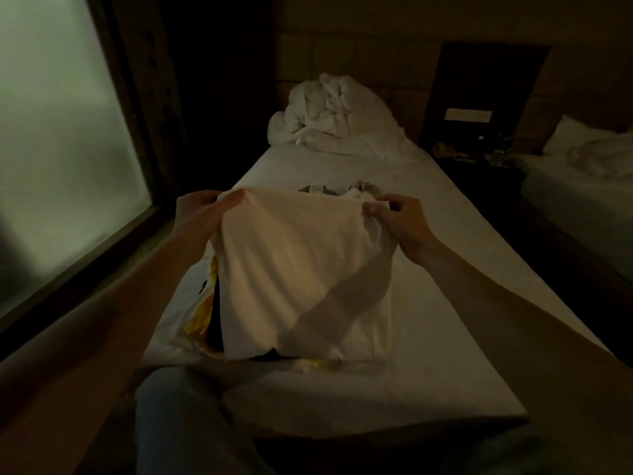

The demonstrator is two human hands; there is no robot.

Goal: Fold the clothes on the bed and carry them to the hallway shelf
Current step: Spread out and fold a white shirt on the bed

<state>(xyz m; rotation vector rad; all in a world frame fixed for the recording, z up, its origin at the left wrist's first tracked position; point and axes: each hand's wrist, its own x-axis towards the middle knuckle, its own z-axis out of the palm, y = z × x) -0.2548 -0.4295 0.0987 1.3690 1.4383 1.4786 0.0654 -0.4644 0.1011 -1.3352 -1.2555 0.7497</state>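
Observation:
A cream-white garment (294, 269) is stretched between my hands above the bed (445, 269). My left hand (202, 214) pinches its far left corner and my right hand (397, 221) pinches its far right corner. Its near edge rests on a pile of clothes, where a yellow and black garment (205, 303) shows at the left side. A grey garment with a label (317, 189) lies just beyond the held edge. What lies under the white garment is mostly hidden.
A crumpled white duvet (329, 118) is heaped at the head of the bed. A frosted window (58, 149) fills the left wall. A dark nightstand (479, 156) with small items and a second bed (589, 180) stand on the right. My knee (178, 406) is against the bed's near edge.

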